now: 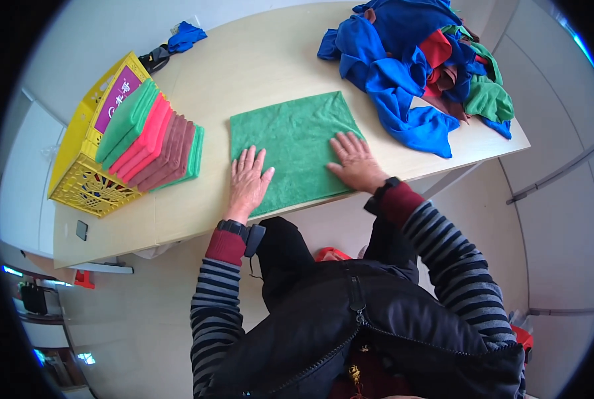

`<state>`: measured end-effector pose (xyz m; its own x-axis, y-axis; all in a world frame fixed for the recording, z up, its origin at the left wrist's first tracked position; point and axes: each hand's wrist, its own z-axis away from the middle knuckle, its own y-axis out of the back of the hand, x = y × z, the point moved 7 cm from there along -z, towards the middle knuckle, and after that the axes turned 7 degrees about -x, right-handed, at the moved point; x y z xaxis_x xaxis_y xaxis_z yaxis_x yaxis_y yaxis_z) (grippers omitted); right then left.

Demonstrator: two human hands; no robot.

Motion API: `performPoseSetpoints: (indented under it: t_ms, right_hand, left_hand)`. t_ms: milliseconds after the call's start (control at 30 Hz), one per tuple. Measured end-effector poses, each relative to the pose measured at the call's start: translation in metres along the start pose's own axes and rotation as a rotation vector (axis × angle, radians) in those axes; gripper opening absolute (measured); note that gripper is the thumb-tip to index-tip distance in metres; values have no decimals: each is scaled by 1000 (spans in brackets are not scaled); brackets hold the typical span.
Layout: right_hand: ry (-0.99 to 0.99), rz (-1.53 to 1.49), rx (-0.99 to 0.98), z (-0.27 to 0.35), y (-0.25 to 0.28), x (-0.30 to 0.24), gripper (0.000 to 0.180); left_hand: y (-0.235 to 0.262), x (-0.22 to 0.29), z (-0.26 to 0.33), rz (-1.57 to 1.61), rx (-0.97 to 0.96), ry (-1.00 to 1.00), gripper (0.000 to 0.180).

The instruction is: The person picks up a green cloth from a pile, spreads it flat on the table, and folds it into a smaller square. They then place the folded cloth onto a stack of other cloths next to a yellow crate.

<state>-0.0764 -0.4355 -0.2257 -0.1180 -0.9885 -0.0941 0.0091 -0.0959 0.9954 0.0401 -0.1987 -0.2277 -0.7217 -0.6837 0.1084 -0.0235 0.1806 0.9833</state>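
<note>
A green towel lies spread on the table in front of me, roughly square, with slight wrinkles near its far right corner. Flat on its left edge rests my left hand, fingers stretched out and pointing away from me. My right hand lies across the right edge with its fingers spread. Neither hand grips anything. To the left stands a row of folded towels in green, red and brown, leaning against a yellow crate. At the far right is a heap of loose towels, mostly blue, with red, brown and green ones among them.
The yellow plastic crate sits at the left of the pale wooden table. A small grey flat object lies near the table's left end. At the back left, a blue cloth rests beside something black. The table's front edge runs just before my legs.
</note>
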Motion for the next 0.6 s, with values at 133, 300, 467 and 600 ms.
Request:
performPoseSetpoints:
  t_ms: [133, 300, 467, 600]
  right_hand:
    - [-21, -7, -114, 3, 20, 48, 73]
    - [-10, -60, -250, -38, 36, 45, 76]
    - [59, -76, -198, -86, 27, -9, 76]
    - [90, -35, -172, -110, 1, -20, 77]
  left_hand:
    - [7, -12, 4, 19, -10, 16, 65]
    - [16, -17, -9, 77, -88, 30, 64]
    - [18, -2, -50, 32, -95, 44, 64]
    - [-1, -7, -77, -14, -97, 48, 64]
